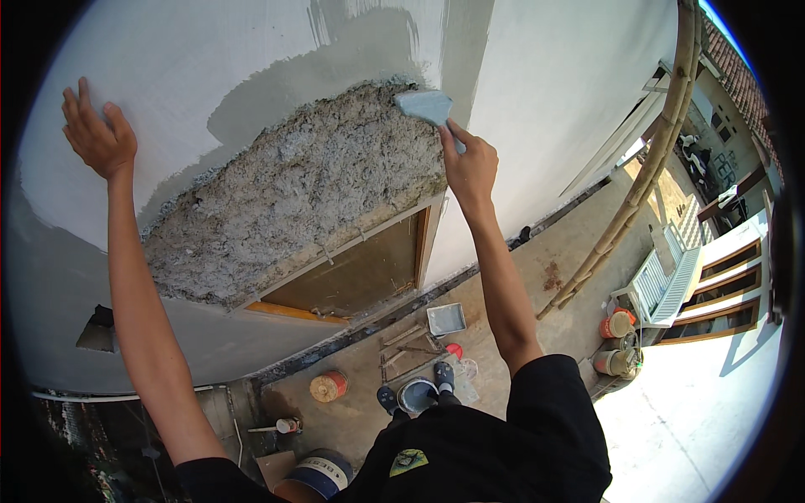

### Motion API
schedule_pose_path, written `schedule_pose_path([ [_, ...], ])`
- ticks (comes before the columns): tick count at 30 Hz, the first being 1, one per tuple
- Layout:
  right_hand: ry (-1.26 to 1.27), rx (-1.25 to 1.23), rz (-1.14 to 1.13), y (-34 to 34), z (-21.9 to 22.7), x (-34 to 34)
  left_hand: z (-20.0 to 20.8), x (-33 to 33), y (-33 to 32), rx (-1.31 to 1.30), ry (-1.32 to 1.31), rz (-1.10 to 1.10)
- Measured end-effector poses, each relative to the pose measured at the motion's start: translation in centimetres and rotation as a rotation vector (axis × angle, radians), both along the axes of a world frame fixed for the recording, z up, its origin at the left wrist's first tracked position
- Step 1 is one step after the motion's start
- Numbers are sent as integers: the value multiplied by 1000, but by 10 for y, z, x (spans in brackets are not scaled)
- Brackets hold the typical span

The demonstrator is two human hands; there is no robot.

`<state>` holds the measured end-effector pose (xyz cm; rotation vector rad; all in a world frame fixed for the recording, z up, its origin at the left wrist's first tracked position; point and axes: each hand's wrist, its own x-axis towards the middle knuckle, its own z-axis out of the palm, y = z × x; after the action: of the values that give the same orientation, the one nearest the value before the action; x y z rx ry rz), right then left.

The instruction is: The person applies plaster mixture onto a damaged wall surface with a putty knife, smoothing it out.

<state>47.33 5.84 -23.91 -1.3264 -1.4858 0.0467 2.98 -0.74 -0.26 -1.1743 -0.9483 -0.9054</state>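
Note:
My right hand (471, 163) grips a putty trowel (426, 106) with a grey-blue blade, pressed against the upper right edge of a rough, unfinished grey patch (293, 193) on the wall. Smooth wet grey coating (335, 59) lies above the patch. My left hand (99, 132) is flat on the pale wall (168, 50) at the upper left, fingers spread, holding nothing. A brown wooden frame (352, 272) sits just below the rough patch.
Far below stand a bucket of grey mix (417, 394) between my feet, a square tray (445, 318), an orange bucket (328, 386), more pails (618, 324) and a white bench (662, 281). A bamboo pole (646, 168) leans at the right.

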Motion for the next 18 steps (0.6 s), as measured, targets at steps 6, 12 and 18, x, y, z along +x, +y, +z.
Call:
schedule_pose_path([
  [6,-61,-42,-40,-2,0,0,0,-2,-2,0,5,-8],
  [12,-31,-52,-34,16,-46,14,-1,0,4,7,10,-22],
  [18,0,-90,-48,27,-44,19,4,-4,3,16,21,1],
])
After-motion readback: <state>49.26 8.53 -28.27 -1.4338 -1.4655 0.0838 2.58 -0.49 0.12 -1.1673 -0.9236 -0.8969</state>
